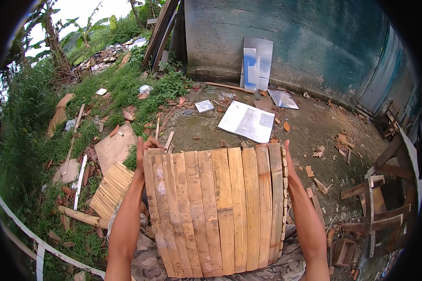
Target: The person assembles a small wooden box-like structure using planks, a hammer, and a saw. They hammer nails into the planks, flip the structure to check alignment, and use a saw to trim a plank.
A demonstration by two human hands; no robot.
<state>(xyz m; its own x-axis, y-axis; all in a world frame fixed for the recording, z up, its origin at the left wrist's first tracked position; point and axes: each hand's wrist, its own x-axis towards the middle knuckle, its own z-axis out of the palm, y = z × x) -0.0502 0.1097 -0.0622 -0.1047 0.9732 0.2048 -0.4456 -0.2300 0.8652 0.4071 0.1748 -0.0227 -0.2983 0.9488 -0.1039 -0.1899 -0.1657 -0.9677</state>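
A box-like piece made of light brown wooden slats (pixel 215 210) is tilted up over my lap. Its slats run side by side, and stacked slat ends line its right edge. At the upper left corner, my left hand (pixel 146 149) grips it, thumb along the side and fingers curled over the far edge. My right hand (pixel 288 161) holds the opposite side near the top; most of its fingers are hidden behind the wood. Camouflage trousers (pixel 145 262) show beneath the piece. Left of my left forearm lies a bundle of similar narrow slats (pixel 110 189).
White and grey sheets (pixel 247 122) lie on the ground ahead, and a panel (pixel 257 65) leans on the blue-green wall (pixel 309 42). Wooden frames (pixel 377 206) and a small wooden box (pixel 344 252) stand at right. At left are a white rail (pixel 47 246) and a brown board (pixel 115 147).
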